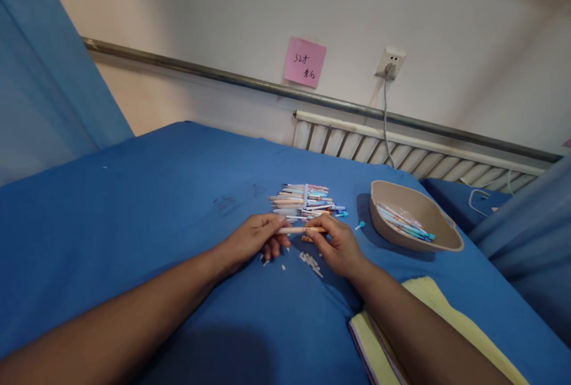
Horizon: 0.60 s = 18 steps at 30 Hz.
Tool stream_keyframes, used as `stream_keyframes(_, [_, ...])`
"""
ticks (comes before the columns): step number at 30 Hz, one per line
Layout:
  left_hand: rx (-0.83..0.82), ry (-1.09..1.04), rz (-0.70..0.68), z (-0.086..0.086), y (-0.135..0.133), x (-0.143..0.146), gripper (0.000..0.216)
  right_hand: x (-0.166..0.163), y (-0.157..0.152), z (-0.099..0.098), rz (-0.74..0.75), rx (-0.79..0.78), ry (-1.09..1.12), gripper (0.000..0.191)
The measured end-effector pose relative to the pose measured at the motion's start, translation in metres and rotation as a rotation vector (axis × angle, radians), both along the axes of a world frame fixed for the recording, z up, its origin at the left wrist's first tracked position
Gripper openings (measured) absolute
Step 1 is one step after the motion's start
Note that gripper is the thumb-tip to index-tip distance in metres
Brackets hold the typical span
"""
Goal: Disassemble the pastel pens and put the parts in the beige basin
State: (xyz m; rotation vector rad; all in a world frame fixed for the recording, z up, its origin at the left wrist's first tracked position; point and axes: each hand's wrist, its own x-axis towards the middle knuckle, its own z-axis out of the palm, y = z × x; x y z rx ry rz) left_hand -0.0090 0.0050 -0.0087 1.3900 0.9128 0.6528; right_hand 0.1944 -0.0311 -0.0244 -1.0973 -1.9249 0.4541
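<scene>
Head view: pen (pixel 292 230), "32" note (pixel 306 62)

Left hand (pixel 259 233) and right hand (pixel 338 245) partly hide the pen (pixel 292 230).

Both bare arms reach forward and inward from the lower corners of the view. The left forearm (pixel 147 313) runs in at a low slant, its wrist (pixel 220 260) nearly straight; the right forearm (pixel 419 319) comes in more steeply. The left hand (pixel 259 235) points rightward, thumb extended on the upper side, fingers (pixel 277 246) curled below it in a light grip. The right hand (pixel 339 245) points leftward, thumb and index finger pinched. The hands face each other, near but apart.
</scene>
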Motion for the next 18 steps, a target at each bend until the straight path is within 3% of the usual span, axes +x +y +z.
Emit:
stream_keyframes(4, [0.117,-0.006,0.036,0.0007,0.0003,-0.0005,0.027,-0.0004,-0.0001,0.0004,-0.001,0.005,0.004,0.01])
stream_keyframes(6, [0.165,-0.076,0.09,0.0029,0.0001,-0.0001,0.04,-0.0004,0.0001,0.0004,-0.005,0.006,0.007,0.01])
stream_keyframes(11, [0.062,0.046,-0.021,0.0042,0.0004,0.0006,0.035,0.0001,-0.0002,0.0002,-0.003,-0.004,-0.001,0.01])
stream_keyframes(18, [0.171,0.086,0.002,0.0037,-0.0019,0.0,0.027,0.0003,0.0004,0.0019,0.005,-0.015,0.01,0.009])
